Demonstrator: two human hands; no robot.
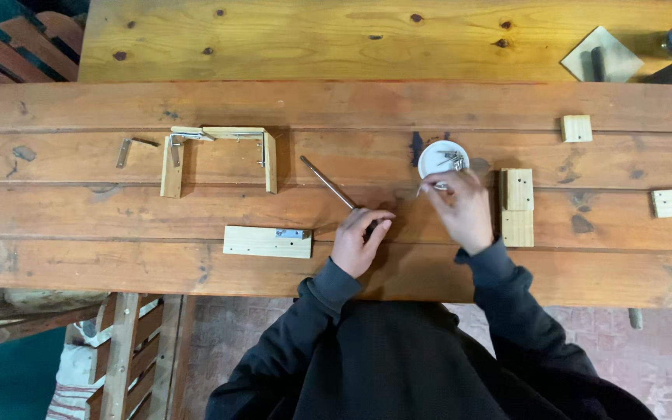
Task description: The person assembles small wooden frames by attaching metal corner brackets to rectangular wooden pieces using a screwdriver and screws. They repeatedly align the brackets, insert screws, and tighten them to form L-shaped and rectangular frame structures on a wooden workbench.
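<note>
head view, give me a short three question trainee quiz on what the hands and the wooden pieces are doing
1. True or false: the left hand rests on the long metal screwdriver.
2. Where do the right hand fingertips pinch a small metal screw? A) beside the small round white dish B) over the three-sided wooden frame
3. What silver part sits on the flat rectangular wooden block?

Key: 1 true; 2 A; 3 a small metal hinge.

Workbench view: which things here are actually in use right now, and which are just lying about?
In use: screwdriver under left hand; screw in right hand; white dish.

Lying about: U-shaped frame, plank with hinge, loose bracket, small blocks, trowel.
</note>
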